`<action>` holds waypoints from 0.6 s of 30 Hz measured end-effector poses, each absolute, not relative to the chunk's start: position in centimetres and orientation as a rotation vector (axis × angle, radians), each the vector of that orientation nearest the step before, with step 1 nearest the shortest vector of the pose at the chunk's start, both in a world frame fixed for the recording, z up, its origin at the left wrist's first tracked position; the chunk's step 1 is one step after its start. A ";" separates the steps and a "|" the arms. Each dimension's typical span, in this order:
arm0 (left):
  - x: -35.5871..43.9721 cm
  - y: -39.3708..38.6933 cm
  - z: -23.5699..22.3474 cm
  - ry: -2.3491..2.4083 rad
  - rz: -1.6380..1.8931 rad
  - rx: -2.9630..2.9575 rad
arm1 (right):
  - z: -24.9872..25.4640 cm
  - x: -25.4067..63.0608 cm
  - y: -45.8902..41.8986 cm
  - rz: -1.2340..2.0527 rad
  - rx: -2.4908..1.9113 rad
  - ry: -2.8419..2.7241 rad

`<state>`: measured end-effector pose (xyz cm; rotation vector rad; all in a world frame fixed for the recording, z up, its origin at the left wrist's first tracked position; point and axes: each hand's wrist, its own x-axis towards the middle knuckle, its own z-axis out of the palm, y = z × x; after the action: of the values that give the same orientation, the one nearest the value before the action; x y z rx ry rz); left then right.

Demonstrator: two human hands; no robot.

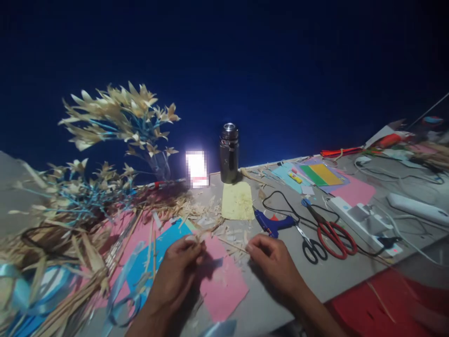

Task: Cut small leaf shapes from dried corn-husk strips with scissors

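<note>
My left hand (182, 260) is closed in a pinch on a pale dried husk piece (199, 238), partly hidden by the fingers. My right hand (271, 257) has its thumb and fingertips pressed together at the end of a thin straw-coloured stick (233, 245), which slants up toward the left hand. Whether the stick joins the husk piece, I cannot tell. Beneath the hands lies a pink paper sheet (224, 290) with scraps on it. Just beyond my right hand rests a blue glue gun (275, 223), beside black-handled scissors (312, 245) and larger red-handled scissors (336, 238).
Dried husk flowers on blue stems (119, 121) rise at the left, above loose husks and light-blue ribbon (45, 290). A dark metal flask (229, 154) stands behind a yellow sheet (236, 201). At the right are a white power strip (365, 224), cables and coloured papers (319, 175).
</note>
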<state>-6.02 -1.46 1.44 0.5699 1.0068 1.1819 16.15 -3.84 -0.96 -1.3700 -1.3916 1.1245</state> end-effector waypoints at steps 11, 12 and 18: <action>-12.4 -3.0 5.2 1.073 1.376 0.362 | 0.5 16.7 -2.0 1.104 -1.455 -1.551; -12.3 -3.1 6.2 1.032 1.378 0.398 | 1.0 16.1 -1.9 1.129 -1.413 -1.507; -8.3 -5.4 6.2 0.932 0.854 0.493 | 3.6 11.1 -2.7 1.444 -0.888 -1.839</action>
<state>-8.35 -5.43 6.23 0.4931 0.9319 0.8535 11.07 -2.65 3.61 -0.8876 -1.8390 1.4436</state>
